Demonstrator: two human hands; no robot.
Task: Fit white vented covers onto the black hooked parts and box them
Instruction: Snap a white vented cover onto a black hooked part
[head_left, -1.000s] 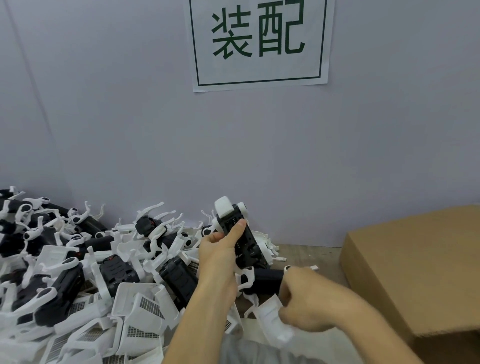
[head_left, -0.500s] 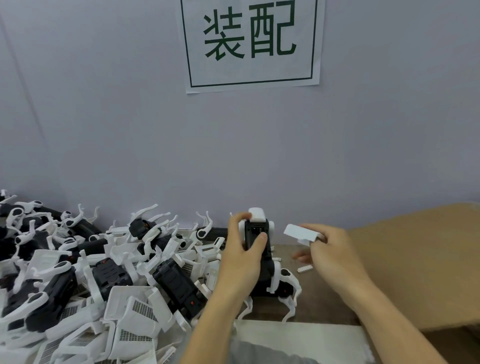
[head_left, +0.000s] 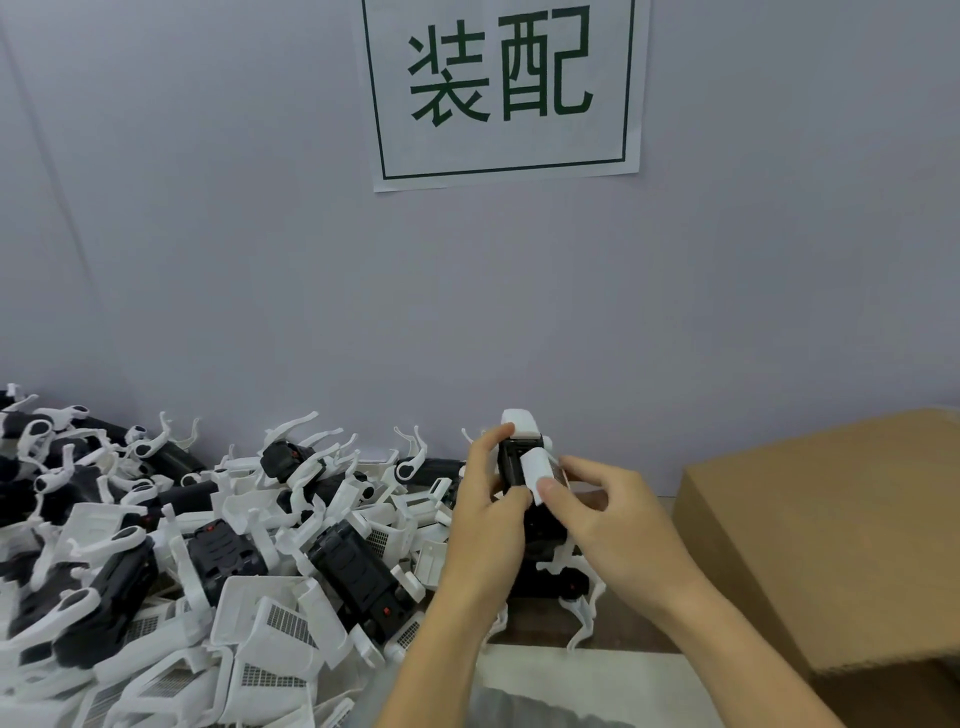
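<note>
A black hooked part (head_left: 519, 462) is being gripped upright by the left hand (head_left: 485, 512); a small white cover (head_left: 537, 470) is being pinched against its near face by the right hand (head_left: 608, 514).

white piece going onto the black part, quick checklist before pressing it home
1. Left hand holds the black part upright: ok.
2. Right hand pinches the small white piece, thumb on its lower end: ok.
3. White piece lies against the part's front face: ok.
4. Edges lined up with the slot: cannot tell, the fingers hide the sides.
5. Fingertips away from the seam: cannot tell.
6. Cardboard box close on the right for boxing: ok, but its flap covers the opening in this view.
</note>
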